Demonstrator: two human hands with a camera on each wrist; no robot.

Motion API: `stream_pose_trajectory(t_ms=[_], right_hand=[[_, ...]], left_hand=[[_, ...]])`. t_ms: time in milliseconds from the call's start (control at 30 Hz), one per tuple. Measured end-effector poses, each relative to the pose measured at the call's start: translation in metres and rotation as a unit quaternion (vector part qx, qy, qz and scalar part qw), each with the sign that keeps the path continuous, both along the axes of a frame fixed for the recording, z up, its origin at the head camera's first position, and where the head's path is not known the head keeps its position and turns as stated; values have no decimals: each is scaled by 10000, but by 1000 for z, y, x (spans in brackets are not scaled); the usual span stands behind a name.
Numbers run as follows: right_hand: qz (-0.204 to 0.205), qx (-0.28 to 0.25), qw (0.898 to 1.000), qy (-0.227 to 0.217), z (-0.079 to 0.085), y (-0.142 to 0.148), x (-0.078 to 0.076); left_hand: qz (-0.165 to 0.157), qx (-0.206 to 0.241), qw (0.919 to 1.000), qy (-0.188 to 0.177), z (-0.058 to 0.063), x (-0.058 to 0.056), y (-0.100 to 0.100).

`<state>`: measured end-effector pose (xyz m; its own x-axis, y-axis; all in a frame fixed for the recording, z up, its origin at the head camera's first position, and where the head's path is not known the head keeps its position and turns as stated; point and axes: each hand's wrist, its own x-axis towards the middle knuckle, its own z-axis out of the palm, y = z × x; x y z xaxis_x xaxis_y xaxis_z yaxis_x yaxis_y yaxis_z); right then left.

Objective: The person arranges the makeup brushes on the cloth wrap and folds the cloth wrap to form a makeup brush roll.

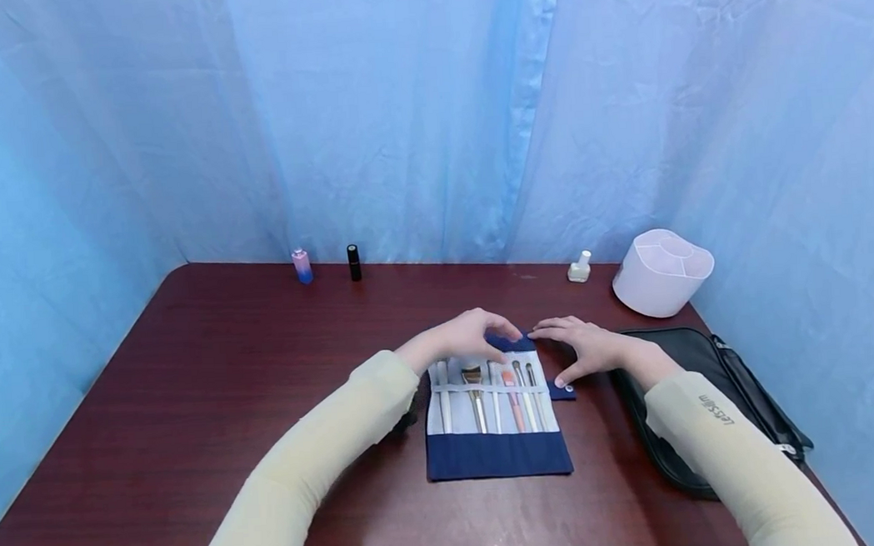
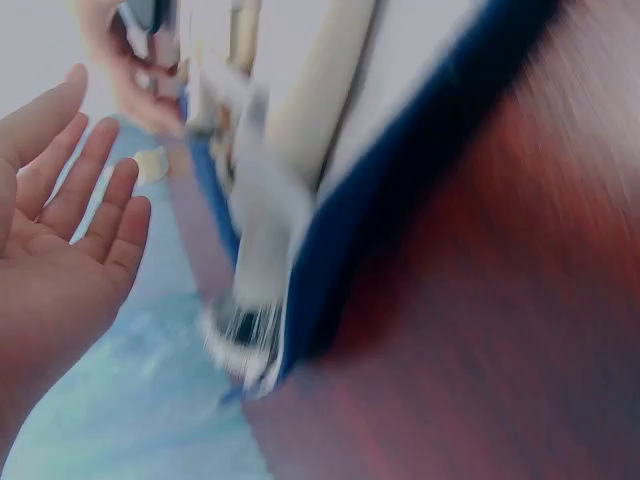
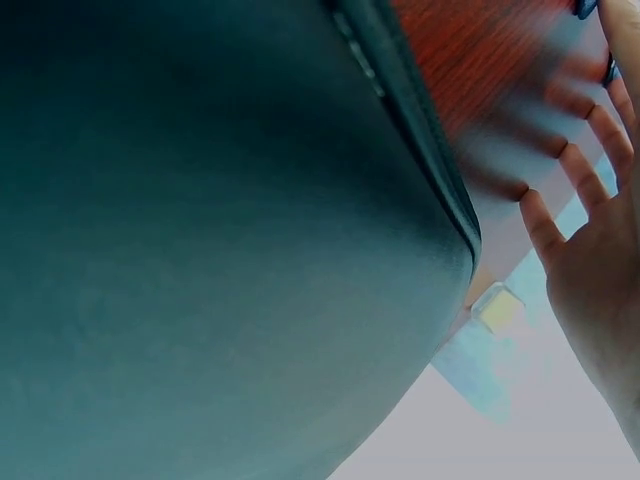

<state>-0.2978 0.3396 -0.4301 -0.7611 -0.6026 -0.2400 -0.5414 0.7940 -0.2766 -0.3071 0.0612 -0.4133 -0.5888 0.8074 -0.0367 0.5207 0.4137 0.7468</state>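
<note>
A navy brush roll [image 1: 499, 454] lies unfolded on the table, its pale inside facing up. Several makeup brushes [image 1: 477, 400] stand side by side under its white elastic band. Over the roll's upper left part hovers my left hand [image 1: 465, 335], fingers loosely bent; in the left wrist view, this hand [image 2: 70, 230] has nothing in its palm. My right hand [image 1: 595, 348] is at the roll's upper right, its thumb by the snap tab [image 1: 562, 391] and its fingertips by the top flap. Spread fingers show on the right hand [image 3: 590, 225] in the right wrist view.
A black zippered case [image 1: 678, 358] lies under my right forearm. Along the back stand a pink-and-blue bottle [image 1: 302, 266], a black tube [image 1: 354, 263], a nail polish bottle [image 1: 579, 268] and a white divided holder [image 1: 659, 280]. Blue curtains [image 1: 398, 125] hang behind the table.
</note>
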Motion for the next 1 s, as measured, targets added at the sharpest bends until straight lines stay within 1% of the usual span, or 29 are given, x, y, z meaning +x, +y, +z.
stream_pose_trajectory(t_ms=[100, 167, 233, 333, 467, 600, 733, 833, 1000], right_hand=[[-79, 20, 10000, -3, -1, 0, 1], [-107, 3, 9999, 11, -1, 1, 2], [-92, -25, 9999, 45, -2, 1, 3], [-77, -40, 9999, 69, -1, 2, 4], [-103, 5, 9999, 86, -1, 5, 6], [-115, -11, 9999, 75, -1, 6, 6], [-54, -68, 9999, 66, -2, 3, 5], [0, -92, 9999, 74, -4, 1, 5], [64, -101, 9999, 94, -5, -2, 4]], left_hand=[[0, 101, 9996, 249, 8, -1, -15], [15, 21, 9989, 471, 11, -2, -26], [76, -163, 9970, 756, 12, -1, -38], [201, -462, 9910, 1239, 10, -2, -57], [279, -610, 9831, 1704, 2, -7, -78], [217, -690, 9791, 1901, -8, -13, -90], [277, -770, 9789, 1872, -18, -18, -98], [366, -805, 9782, 1877, -23, -20, -102], [357, -849, 9730, 2118, -31, -20, -108]])
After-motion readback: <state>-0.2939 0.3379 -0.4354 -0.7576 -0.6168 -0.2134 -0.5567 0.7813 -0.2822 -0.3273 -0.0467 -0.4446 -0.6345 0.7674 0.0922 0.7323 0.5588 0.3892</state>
